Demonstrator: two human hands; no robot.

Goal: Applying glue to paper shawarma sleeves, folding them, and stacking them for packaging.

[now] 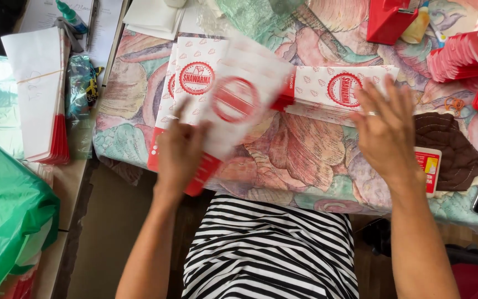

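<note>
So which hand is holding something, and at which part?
The left hand holds a blurred white-and-red paper bag near its lower red end. The right hand is open, holding nothing.

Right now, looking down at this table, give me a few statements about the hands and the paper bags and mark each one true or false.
1. The left hand holds a blurred white and red paper bag. True.
2. The right hand grips a pair of scissors. False: it is open, fingers spread, above a flat stack of bags.
3. A ring shows on the right hand. True.
4. The tablecloth is plain white. False: it has a colourful floral pattern.
5. A green plastic bag lies at the far left. True.
</note>
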